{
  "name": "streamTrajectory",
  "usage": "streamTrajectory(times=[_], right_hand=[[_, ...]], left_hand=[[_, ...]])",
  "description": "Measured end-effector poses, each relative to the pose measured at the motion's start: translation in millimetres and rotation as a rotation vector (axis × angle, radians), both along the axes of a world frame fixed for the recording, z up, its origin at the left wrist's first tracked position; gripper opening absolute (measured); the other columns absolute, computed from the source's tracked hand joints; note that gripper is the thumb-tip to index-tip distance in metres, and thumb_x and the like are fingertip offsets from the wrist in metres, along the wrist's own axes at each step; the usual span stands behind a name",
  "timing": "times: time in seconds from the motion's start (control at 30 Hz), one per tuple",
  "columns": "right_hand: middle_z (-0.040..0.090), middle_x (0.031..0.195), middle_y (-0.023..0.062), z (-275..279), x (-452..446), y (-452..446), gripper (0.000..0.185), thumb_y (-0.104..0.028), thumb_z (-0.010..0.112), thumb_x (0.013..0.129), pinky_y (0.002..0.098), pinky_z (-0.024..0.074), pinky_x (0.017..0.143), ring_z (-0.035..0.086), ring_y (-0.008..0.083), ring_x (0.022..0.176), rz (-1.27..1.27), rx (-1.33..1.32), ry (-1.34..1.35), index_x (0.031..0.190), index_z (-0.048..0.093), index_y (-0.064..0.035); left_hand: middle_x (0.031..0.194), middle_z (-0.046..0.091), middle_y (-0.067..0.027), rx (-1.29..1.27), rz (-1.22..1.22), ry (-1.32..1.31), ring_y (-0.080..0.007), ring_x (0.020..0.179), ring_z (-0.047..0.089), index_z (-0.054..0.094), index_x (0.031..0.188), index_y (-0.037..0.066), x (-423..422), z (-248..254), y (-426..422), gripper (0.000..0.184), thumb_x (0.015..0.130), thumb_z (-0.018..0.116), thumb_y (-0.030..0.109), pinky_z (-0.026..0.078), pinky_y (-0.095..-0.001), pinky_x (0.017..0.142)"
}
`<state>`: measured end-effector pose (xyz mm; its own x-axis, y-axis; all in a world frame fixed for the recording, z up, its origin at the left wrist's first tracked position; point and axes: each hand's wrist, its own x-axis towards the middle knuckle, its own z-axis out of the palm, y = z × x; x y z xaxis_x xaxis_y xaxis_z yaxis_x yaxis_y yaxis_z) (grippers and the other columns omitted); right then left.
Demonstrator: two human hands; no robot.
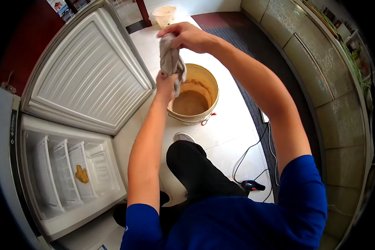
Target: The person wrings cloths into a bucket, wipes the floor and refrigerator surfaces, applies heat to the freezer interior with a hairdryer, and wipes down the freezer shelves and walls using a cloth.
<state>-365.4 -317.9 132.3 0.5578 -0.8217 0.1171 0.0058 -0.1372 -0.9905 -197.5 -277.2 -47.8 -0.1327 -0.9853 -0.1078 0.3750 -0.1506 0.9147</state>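
Note:
A wet-looking grey cloth [169, 56], twisted lengthwise, is stretched between my two hands. My right hand [186, 37] is closed round its upper end, and my left hand [166, 85] grips it lower down. A loose tail of the cloth hangs below the left hand. Under and beside it stands a yellowish bucket [212, 89] with murky brown water [191, 103] inside. Both hands are over the bucket's left side and the floor beside it.
At left, an open freezer door [87, 71] and compartment hold white racks [77, 156] and a yellow-brown cloth [81, 174]. A hair dryer [253, 186] with its cord lies on the tiles. A dark mat [271, 75] runs before cabinets [312, 62]. A whitish tub [165, 16] stands behind.

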Motion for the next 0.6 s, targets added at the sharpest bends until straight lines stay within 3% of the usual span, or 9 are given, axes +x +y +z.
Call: streamTrajectory(times=[0.03, 0.1, 0.17, 0.23, 0.37, 0.43, 0.5, 0.57, 0.6], right_hand=[[0.063, 0.118, 0.0113, -9.9, -16.0, -1.0, 0.051, 0.010, 0.060, 0.078, 0.0346, 0.0524, 0.099, 0.063, 0.0221, 0.108, -0.068, 0.053, -0.116, 0.128, 0.065, -0.0002], [0.063, 0.121, 0.0118, -59.1, -56.0, -8.2, 0.036, -0.011, 0.061, 0.095, 0.0396, 0.0472, 0.106, 0.059, 0.0237, 0.116, -0.100, 0.146, -0.339, 0.130, 0.063, 0.0001], [0.062, 0.127, 0.0121, -112.8, -72.1, 10.4, 0.053, -0.045, 0.047, 0.107, 0.0455, 0.0418, 0.110, 0.053, 0.0254, 0.125, -0.202, 0.468, -0.381, 0.132, 0.060, -0.0004], [0.059, 0.132, 0.0112, -162.6, -71.8, 35.8, 0.076, -0.066, 0.030, 0.105, 0.0499, 0.0399, 0.110, 0.048, 0.0272, 0.131, -0.152, 0.643, -0.356, 0.134, 0.059, -0.0025], [0.050, 0.147, 0.0190, -216.0, -44.3, 60.5, 0.088, -0.075, 0.030, 0.100, 0.0598, 0.0383, 0.113, 0.042, 0.0329, 0.141, -0.407, 0.781, -0.500, 0.151, 0.041, -0.0043], [0.044, 0.155, 0.0193, -224.4, -35.5, 65.6, 0.091, -0.077, 0.031, 0.098, 0.0646, 0.0362, 0.114, 0.037, 0.0367, 0.146, -0.281, 1.005, -0.707, 0.157, 0.034, -0.0076], [0.043, 0.156, 0.0192, -226.2, -33.3, 58.2, 0.090, -0.076, 0.034, 0.098, 0.0659, 0.0355, 0.114, 0.039, 0.0376, 0.146, -0.153, 1.002, -0.789, 0.157, 0.034, -0.0075], [0.041, 0.158, 0.0191, -229.9, -29.7, 51.3, 0.090, -0.074, 0.039, 0.097, 0.0685, 0.0342, 0.115, 0.042, 0.0393, 0.144, 0.112, 0.988, -0.933, 0.157, 0.034, -0.0073], [0.052, 0.149, 0.0175, -202.1, -28.3, 62.9, 0.074, -0.058, 0.053, 0.100, 0.0597, 0.0433, 0.113, 0.053, 0.0355, 0.136, 0.201, 0.980, -0.884, 0.152, 0.041, -0.0064]], left_hand=[[0.121, 0.064, -0.0175, 0.097, 0.120, 0.079, -0.0274, 0.108, 0.065, 0.052, 0.132, -0.001, 2.6, 5.1, -8.9, 0.048, 0.086, 0.064, -0.008, 0.053, -0.0424, 0.099], [0.116, 0.065, -0.0172, 0.160, 0.097, 0.213, -0.0304, 0.108, 0.066, 0.057, 0.122, -0.002, 15.0, 11.1, -17.7, 0.038, 0.086, 0.053, -0.012, 0.053, -0.0459, 0.101], [0.125, 0.065, -0.0189, 0.073, -0.012, 0.476, -0.0347, 0.116, 0.063, 0.059, 0.121, -0.008, 25.0, 15.1, -21.4, 0.041, 0.082, 0.050, -0.013, 0.048, -0.0498, 0.109], [0.127, 0.064, -0.0193, 0.089, -0.030, 0.467, -0.0344, 0.121, 0.060, 0.059, 0.121, -0.009, 18.8, 15.5, -17.8, 0.042, 0.079, 0.050, -0.009, 0.043, -0.0506, 0.114], [0.131, 0.063, -0.0203, 0.174, -0.059, 0.479, -0.0342, 0.126, 0.057, 0.059, 0.125, -0.009, 3.3, 5.9, -11.3, 0.043, 0.085, 0.050, 0.004, 0.041, -0.0506, 0.116], [0.136, 0.060, -0.0203, 0.280, -0.067, 0.556, -0.0346, 0.130, 0.054, 0.057, 0.126, -0.010, 1.1, 8.6, -4.2, 0.044, 0.087, 0.047, 0.008, 0.039, -0.0530, 0.117], [0.140, 0.057, -0.0203, 0.315, -0.074, 0.562, -0.0346, 0.134, 0.051, 0.053, 0.132, -0.007, -4.1, 16.5, 1.6, 0.046, 0.092, 0.042, 0.013, 0.036, -0.0551, 0.118], [0.124, 0.065, -0.0149, 0.333, 0.060, 0.459, -0.0307, 0.121, 0.057, 0.056, 0.134, 0.004, -9.1, 23.3, 7.7, 0.041, 0.096, 0.044, 0.014, 0.040, -0.0508, 0.113], [0.130, 0.062, -0.0146, 0.269, -0.020, 0.358, -0.0281, 0.122, 0.057, 0.050, 0.142, 0.009, -1.8, 10.6, 2.8, 0.044, 0.101, 0.043, 0.020, 0.046, -0.0474, 0.107]])
